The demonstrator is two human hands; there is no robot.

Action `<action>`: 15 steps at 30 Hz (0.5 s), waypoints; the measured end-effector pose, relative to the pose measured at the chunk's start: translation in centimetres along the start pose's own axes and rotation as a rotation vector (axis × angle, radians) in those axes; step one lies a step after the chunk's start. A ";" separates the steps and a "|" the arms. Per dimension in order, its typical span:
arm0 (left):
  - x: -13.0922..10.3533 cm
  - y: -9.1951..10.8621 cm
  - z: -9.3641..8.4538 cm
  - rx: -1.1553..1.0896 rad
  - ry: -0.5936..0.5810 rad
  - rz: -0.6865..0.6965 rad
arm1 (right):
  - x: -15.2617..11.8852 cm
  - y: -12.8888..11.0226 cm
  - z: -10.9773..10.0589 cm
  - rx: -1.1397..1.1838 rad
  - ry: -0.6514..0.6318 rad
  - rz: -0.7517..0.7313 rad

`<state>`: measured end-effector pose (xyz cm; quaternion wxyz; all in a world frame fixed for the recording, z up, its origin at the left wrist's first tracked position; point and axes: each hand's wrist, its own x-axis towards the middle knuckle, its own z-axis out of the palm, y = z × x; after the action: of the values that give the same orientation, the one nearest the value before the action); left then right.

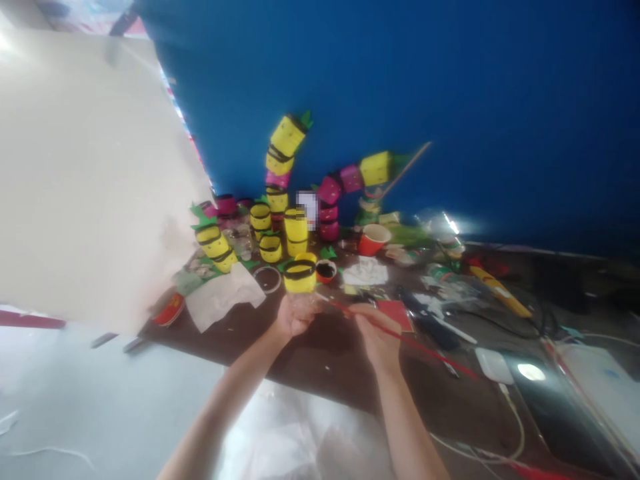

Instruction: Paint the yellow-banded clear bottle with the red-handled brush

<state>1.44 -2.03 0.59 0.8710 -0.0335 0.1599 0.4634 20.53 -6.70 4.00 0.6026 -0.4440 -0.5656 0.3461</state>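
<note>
Yellow cup (300, 280) with a black band near its top, held upright over the near middle of a cluttered brown table (320, 360). Its yellow color and dark band appear done; blur hides whether it has the small dark marks seen on other pieces, so that detailing may be what is left. Beyond it, much similar work looks assembled: a tall curved yellow-and-magenta stack (280, 160) rises on the far side, a magenta-and-yellow arched stack (350, 179) bends to the right, and a short yellow stack (216, 248) leans at the left. Just right of the cup sits a small pot of dark contents (327, 270), perhaps paint.

Both forearms reach forward from the near edge. The left hand (299, 315) is closed around the cup's lower part, fingers curled. The right hand (376, 331) pinches a slim red brush (415, 343) like a pen, its tip pointing left, close below the cup; whether it touches cannot be told.
</note>
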 end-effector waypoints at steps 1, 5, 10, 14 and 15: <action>-0.1 -0.1 0.1 0.000 0.003 0.003 | 0.0 -0.2 0.1 -0.022 0.001 0.000; -0.2 -0.1 0.6 0.007 0.023 0.010 | 0.1 -0.8 0.2 -0.043 0.033 -0.037; -0.4 0.0 0.9 0.011 0.022 -0.011 | 0.1 -1.4 0.2 -0.049 -0.004 -0.032; -0.5 -0.1 1.2 -0.004 0.014 -0.045 | 0.2 -1.4 0.2 -0.021 0.001 -0.064; -0.6 -0.1 1.3 -0.008 0.012 -0.047 | 0.2 -1.4 0.2 -0.018 -0.022 -0.063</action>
<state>1.53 -2.28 1.95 0.8806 -0.0437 0.1626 0.4431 20.22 -7.02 5.38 0.6030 -0.4274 -0.5891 0.3266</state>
